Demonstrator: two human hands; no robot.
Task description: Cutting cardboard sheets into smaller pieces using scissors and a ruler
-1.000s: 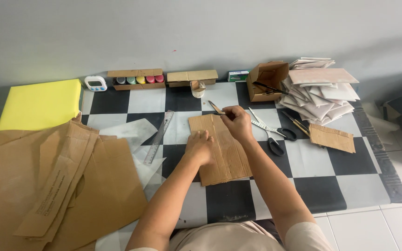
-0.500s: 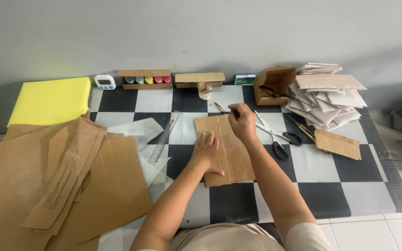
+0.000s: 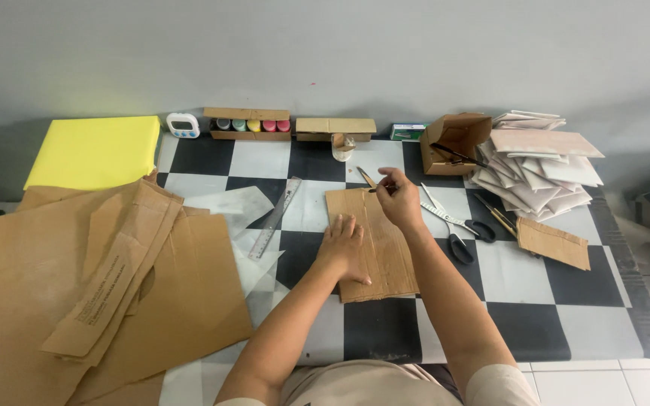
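A brown cardboard piece [image 3: 389,259] lies flat on the black-and-white checkered table [image 3: 505,286] in front of me. My left hand [image 3: 344,246] presses down on its left half with fingers spread. My right hand [image 3: 398,197] hovers at the piece's top edge, pinching a thin pen-like tool [image 3: 368,179] whose tip points up and left. A metal ruler [image 3: 274,216] lies diagonally to the left of the cardboard.
Black-handled scissors [image 3: 460,233] lie right of the cardboard, beside a small cardboard scrap [image 3: 553,242]. A stack of pale sheets [image 3: 539,162] and an open box [image 3: 454,141] stand back right. Large cardboard sheets [image 3: 107,278] and a yellow pad [image 3: 95,150] fill the left. A paint tray [image 3: 248,124] and timer [image 3: 183,125] line the wall.
My right hand has stayed at the cardboard's top edge with the tool. My left hand has shifted slightly on the cardboard. The view has tilted a little.
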